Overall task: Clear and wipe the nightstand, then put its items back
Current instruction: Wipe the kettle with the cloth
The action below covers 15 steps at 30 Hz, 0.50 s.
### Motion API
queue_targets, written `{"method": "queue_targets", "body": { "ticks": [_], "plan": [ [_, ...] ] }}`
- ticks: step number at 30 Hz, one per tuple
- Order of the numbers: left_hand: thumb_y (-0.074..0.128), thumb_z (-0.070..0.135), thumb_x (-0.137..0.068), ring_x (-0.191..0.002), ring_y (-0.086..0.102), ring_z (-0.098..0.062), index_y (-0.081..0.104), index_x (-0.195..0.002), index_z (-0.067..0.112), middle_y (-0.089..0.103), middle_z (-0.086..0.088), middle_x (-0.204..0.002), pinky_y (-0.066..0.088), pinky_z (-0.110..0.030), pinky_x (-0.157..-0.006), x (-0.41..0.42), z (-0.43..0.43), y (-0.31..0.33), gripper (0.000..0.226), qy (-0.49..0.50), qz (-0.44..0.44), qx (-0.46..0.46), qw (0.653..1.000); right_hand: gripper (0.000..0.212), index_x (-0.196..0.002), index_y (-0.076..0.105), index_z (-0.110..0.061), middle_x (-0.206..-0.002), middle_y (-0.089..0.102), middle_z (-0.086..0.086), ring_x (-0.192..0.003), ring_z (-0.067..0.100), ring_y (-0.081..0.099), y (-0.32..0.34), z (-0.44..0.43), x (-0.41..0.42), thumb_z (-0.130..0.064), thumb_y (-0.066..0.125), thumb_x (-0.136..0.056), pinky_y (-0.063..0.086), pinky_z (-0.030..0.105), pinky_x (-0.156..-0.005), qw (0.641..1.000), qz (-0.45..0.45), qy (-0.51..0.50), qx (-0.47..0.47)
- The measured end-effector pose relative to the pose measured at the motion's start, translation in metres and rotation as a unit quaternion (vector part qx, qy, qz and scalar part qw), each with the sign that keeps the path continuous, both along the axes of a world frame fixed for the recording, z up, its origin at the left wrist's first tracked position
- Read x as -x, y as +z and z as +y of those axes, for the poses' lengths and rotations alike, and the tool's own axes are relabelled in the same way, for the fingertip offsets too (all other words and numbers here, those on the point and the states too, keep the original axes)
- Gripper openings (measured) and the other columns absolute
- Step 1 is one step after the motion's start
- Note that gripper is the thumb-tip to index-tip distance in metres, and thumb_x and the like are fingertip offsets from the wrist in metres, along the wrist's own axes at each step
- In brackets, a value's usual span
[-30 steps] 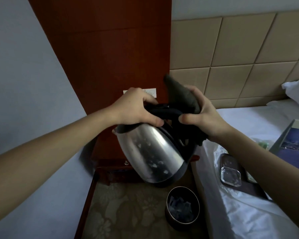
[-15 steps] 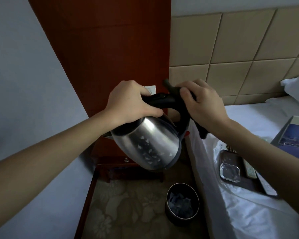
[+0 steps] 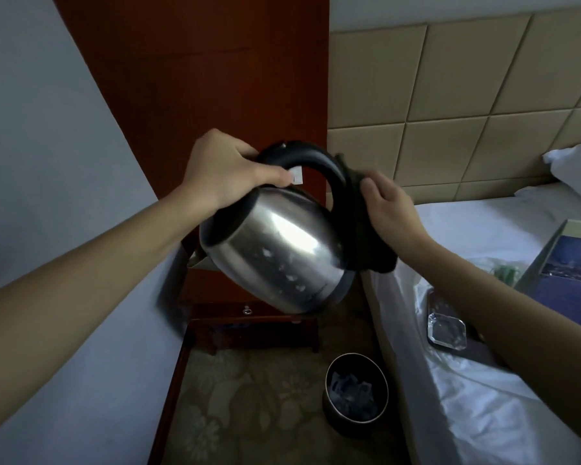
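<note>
Two hands were occupied: the left hand (image 3: pixel 228 169) clenched the lid end of the tilted stainless-steel kettle with black handle (image 3: pixel 279 250), held above the nightstand, while the right hand (image 3: pixel 388 209) pressed a dark cloth (image 3: pixel 371 243) against its handle. Wiping seemed underway; setting down would come next. Room was tight between wall and white bed (image 3: pixel 477 391).

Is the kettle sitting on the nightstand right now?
No, the kettle is held tilted in the air by the left hand, while the right hand presses a dark cloth against it.
</note>
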State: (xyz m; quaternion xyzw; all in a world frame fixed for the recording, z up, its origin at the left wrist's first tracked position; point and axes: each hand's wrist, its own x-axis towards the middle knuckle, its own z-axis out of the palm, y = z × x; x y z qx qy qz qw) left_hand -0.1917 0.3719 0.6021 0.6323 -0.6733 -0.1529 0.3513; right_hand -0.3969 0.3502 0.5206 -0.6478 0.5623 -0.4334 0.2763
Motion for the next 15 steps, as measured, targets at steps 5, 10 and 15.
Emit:
{"method": "queue_targets", "body": {
  "ticks": [5, 10, 15],
  "plan": [
    [0.084, 0.032, -0.058, -0.074, 0.07, -0.029, 0.075, -0.073, 0.013, 0.072, -0.011, -0.075, 0.055, -0.045, -0.076, -0.002, 0.002, 0.002, 0.026, 0.014, 0.08, -0.015, 0.997, 0.037, -0.119, 0.055, -0.027, -0.103, 0.065, -0.004, -0.091, 0.009, 0.064, 0.005, -0.001, 0.016, -0.039, 0.064, -0.085, 0.052, 0.023, -0.079, 0.986, -0.078, 0.131, -0.061],
    [0.076, 0.026, -0.072, -0.062, 0.062, -0.015, 0.071, -0.082, 0.001, 0.065, -0.007, -0.07, 0.047, -0.032, -0.062, -0.008, 0.0, 0.003, 0.027, -0.027, 0.089, -0.042, 0.995, 0.04, -0.112, 0.061, -0.025, -0.094, 0.064, -0.007, -0.084, 0.008, 0.059, 0.029, -0.019, 0.015, -0.028, 0.076, -0.075, 0.044, 0.009, -0.07, 0.995, 0.035, 0.087, 0.031],
    [0.077, 0.026, -0.074, -0.071, 0.065, -0.013, 0.07, -0.085, 0.002, 0.067, -0.012, -0.078, 0.047, -0.029, -0.072, -0.005, 0.004, -0.006, 0.027, -0.045, 0.154, -0.017, 0.987, 0.048, -0.122, 0.055, -0.024, -0.108, 0.061, -0.002, -0.1, 0.016, 0.058, 0.047, -0.03, 0.002, -0.026, 0.072, -0.077, 0.044, 0.026, -0.081, 0.99, 0.083, 0.036, 0.107]
  ]
}}
